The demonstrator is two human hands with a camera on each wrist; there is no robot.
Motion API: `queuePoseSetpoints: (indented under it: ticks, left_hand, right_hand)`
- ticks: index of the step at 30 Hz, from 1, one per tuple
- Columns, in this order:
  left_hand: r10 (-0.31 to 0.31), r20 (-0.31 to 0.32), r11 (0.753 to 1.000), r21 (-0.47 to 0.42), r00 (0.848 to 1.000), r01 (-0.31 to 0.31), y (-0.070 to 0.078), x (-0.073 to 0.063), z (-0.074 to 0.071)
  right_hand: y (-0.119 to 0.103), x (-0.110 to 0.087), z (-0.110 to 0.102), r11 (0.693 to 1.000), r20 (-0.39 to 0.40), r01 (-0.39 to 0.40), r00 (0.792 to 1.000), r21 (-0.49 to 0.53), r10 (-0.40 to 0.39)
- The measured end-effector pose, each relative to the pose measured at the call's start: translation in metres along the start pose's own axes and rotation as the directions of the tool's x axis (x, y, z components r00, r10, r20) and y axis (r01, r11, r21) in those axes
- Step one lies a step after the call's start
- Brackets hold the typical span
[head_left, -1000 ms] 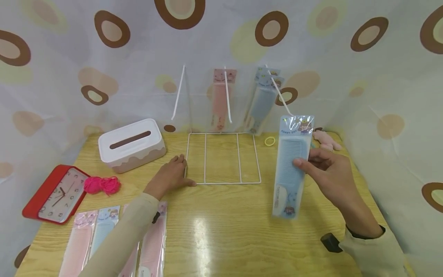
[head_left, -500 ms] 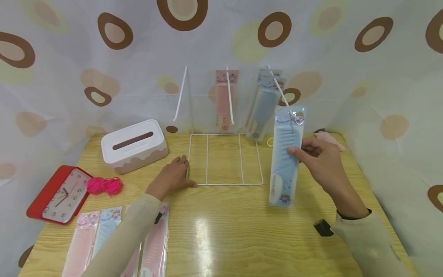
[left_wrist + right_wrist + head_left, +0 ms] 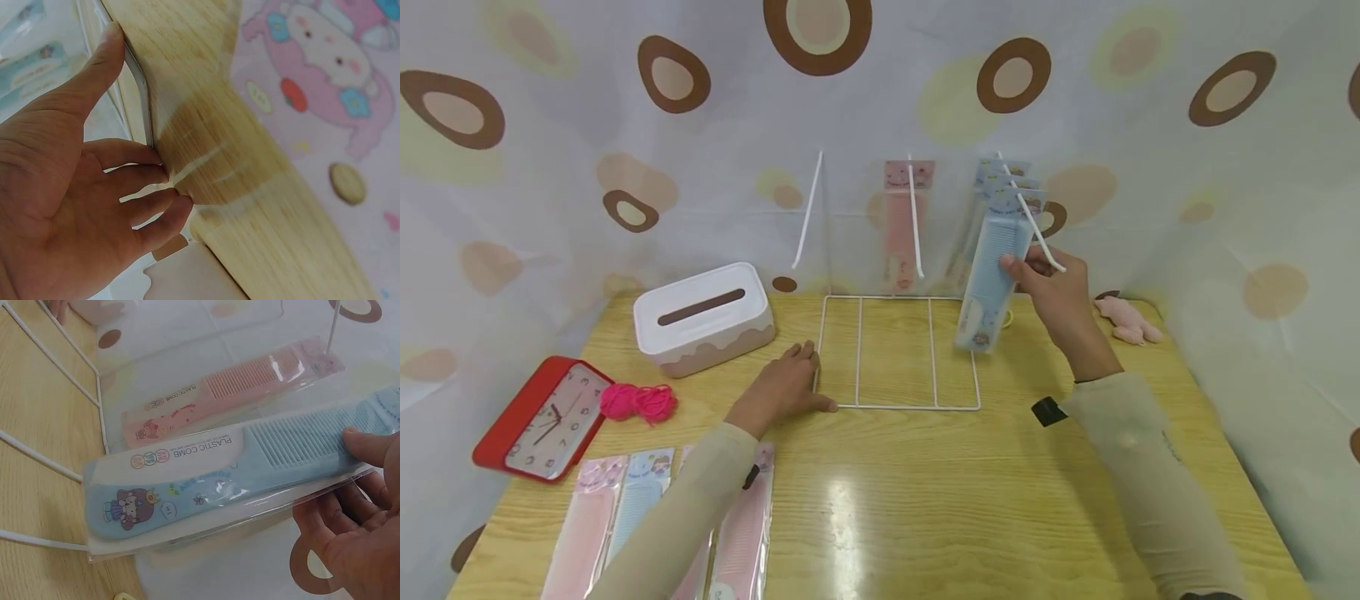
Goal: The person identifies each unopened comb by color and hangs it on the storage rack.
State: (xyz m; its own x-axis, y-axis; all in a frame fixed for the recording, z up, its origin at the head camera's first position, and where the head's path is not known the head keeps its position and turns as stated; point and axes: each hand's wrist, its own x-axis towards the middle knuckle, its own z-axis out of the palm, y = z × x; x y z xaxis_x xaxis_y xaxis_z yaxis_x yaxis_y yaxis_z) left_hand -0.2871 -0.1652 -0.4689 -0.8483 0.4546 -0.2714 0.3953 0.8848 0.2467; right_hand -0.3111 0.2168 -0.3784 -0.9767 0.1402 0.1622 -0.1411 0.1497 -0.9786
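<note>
- The right hand (image 3: 1063,293) has its grip pinched on a blue packaged comb (image 3: 985,287), thumb on the front, fingers behind.
- That comb slants downward, its top at the rightmost hook (image 3: 1047,248), just in front of other blue packs (image 3: 989,169).
- The left hand (image 3: 784,390) has a loose, unclosed grip, thumb and fingers touching the corner of the white wire rack (image 3: 898,407).
- A pink packaged comb (image 3: 898,233) hangs at the middle hook (image 3: 916,229).
- More packs (image 3: 591,517) lie on the worktop (image 3: 940,500), near a red clock (image 3: 542,421), pink yarn (image 3: 638,402) and a tissue box (image 3: 703,321).
</note>
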Motion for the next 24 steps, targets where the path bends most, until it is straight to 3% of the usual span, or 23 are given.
queuePoseSetpoints:
  ticks: [4, 7, 11, 15, 19, 24]
  left_hand:
    - [-0.002, 0.009, 1.0, 0.003, 1.0, 0.002, 0.001, 0.001, 0.001]
    - [-0.004, 0.005, 1.0, 0.006, 1.0, 0.004, 0.001, 0.001, 0.001]
    - [-0.002, -0.001, 1.0, 0.002, 1.0, 0.002, 0.001, 0.001, 0.0]
    - [-0.004, -0.002, 1.0, -0.008, 1.0, 0.004, 0.001, 0.001, 0.001]
    - [-0.007, 0.0, 1.0, -0.014, 1.0, 0.007, 0.0, 0.002, 0.002]
    - [0.005, -0.006, 1.0, 0.001, 1.0, -0.005, 0.003, 0.005, 0.001]
  right_hand:
    - [0.006, 0.005, 0.001, 0.999, -0.023, 0.003, 1.0, 0.039, -0.002]
    - [0.008, 0.006, 0.0, 0.999, 0.003, -0.034, 0.999, 0.042, 0.034]
    - [0.014, 0.003, -0.008, 0.983, 0.051, -0.148, 0.987, -0.105, 0.154]
    - [0.033, -0.008, -0.015, 0.925, 0.103, -0.184, 0.968, -0.333, 0.229]
    - [0.055, -0.023, -0.014, 0.862, 0.217, -0.105, 0.946, -0.496, 0.24]
    - [0.074, -0.046, -0.004, 0.779, 0.338, -0.02, 0.894, -0.626, 0.294]
